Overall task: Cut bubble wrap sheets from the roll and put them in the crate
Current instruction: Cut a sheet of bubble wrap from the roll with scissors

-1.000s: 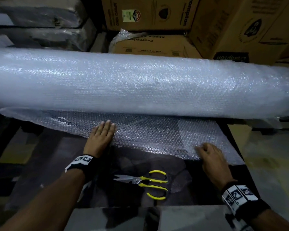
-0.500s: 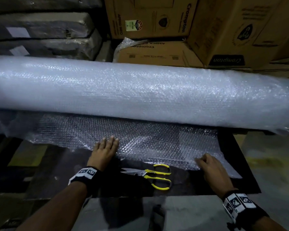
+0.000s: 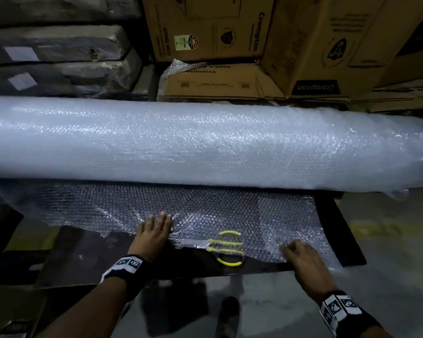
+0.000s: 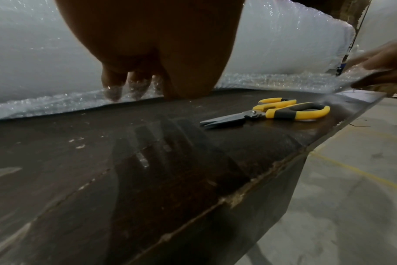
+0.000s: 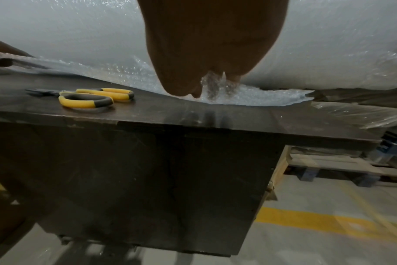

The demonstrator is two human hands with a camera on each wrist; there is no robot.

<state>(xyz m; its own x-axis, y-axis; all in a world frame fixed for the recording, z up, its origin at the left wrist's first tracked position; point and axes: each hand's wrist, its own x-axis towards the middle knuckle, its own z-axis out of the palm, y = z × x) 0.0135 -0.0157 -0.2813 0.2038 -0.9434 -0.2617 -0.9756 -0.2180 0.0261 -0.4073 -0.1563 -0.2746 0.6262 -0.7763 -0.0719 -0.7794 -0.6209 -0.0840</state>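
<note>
Both hands worked the light, limp wrap [image 3: 205, 211] at lower centre: left hand [image 3: 154, 236] flat on it, right hand [image 3: 303, 258] pinching its slippery near edge by the scissors [image 3: 226, 247].

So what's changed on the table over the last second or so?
The loose bubble wrap sheet has been drawn toward the person and now overlaps the yellow scissors. The left hand still lies flat on it; the right hand still grips its near edge. The roll and scissors stayed put.
</note>
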